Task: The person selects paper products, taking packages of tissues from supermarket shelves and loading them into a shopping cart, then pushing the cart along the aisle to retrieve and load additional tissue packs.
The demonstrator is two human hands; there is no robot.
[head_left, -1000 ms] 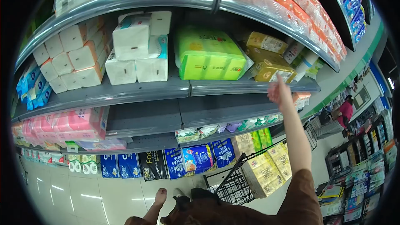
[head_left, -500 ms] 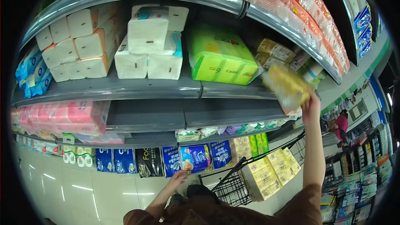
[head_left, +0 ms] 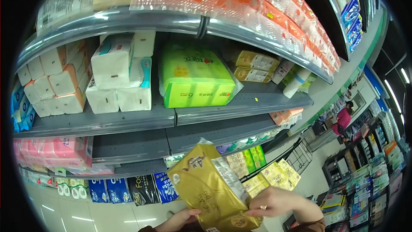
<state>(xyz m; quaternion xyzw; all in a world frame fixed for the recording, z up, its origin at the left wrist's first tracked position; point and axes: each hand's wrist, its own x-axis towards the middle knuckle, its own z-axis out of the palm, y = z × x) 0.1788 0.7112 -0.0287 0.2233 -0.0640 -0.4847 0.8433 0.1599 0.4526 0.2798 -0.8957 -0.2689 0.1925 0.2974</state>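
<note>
A shiny gold package [head_left: 201,184] is held in front of my body, tilted, below the shelves. My left hand [head_left: 183,217] grips its lower left edge, with the thumb on the front. On the lower right side, my right hand [head_left: 274,204] has its fingers closed on the wrapper. Two smaller gold packs [head_left: 255,68] lie stacked on the upper shelf, beside a large green pack [head_left: 197,77]. White tissue packs [head_left: 113,62] are piled to the left of the green one.
Pink packs [head_left: 56,150] sit on a lower shelf. Orange packs [head_left: 231,0] fill the top shelf. Behind the gold package, a black wire cart [head_left: 300,157] stands near yellow packs [head_left: 274,176]. A person in pink [head_left: 343,118] is farther off at the right.
The gold package has come off the upper shelf, down and left to in front of me. My right hand took hold of it first; my left hand now grips it too. The view has shifted.
</note>
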